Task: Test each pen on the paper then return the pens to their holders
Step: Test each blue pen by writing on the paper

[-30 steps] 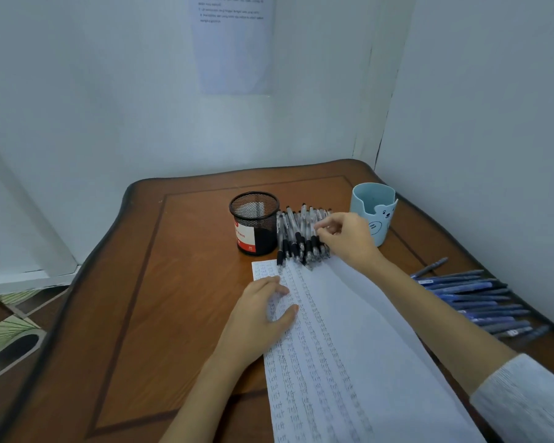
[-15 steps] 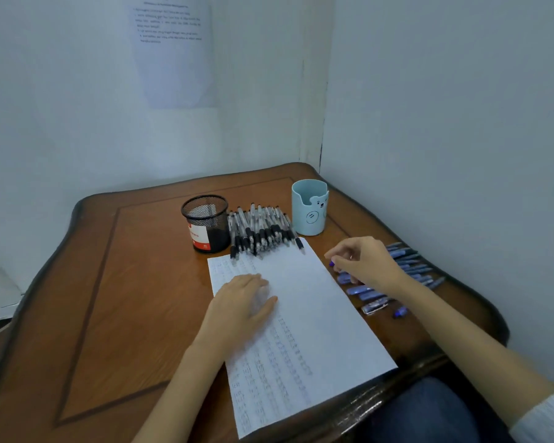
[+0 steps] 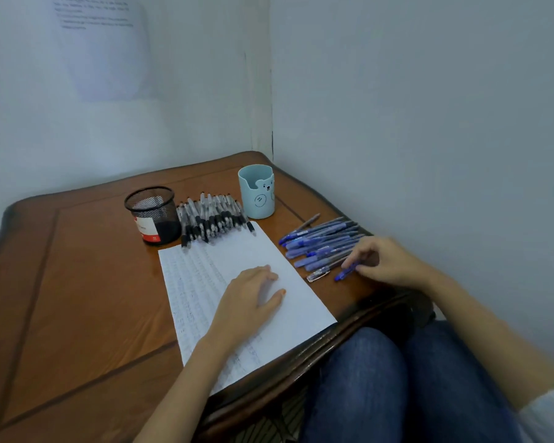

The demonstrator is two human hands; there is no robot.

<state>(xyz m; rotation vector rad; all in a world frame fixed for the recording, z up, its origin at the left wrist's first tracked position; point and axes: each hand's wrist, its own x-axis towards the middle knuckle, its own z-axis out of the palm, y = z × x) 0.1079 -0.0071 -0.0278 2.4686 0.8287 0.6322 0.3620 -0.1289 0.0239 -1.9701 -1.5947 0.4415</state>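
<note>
Head view: a paper [image 3: 301,302] with rows of small marks along its left part lies on a brown table [image 3: 77,282], its near corner at the table edge. The left hand [image 3: 250,295] rests flat on the paper's middle, fingers straight and close together, thumb spread to 3 o'clock.

At 12 o'clock from the paper a row of black pens [image 3: 211,219] lies side by side, tips touching or overlapping the paper's far edge. A black mesh holder [image 3: 152,215] stands at 11 o'clock, just beside the black pens. A pale blue cup [image 3: 258,196] with a bear face stands at 1 o'clock on their other side.

At 3 o'clock from the paper, blue pens [image 3: 320,243] lie in a row on the table. The right hand [image 3: 384,263] is at the near end of that row, fingers curled, thumb and fingertips pinching one pen [image 3: 346,273] low over the table, its tip pointing to 8 o'clock.

A printed sheet [image 3: 103,49] hangs on the wall at 11 o'clock.
</note>
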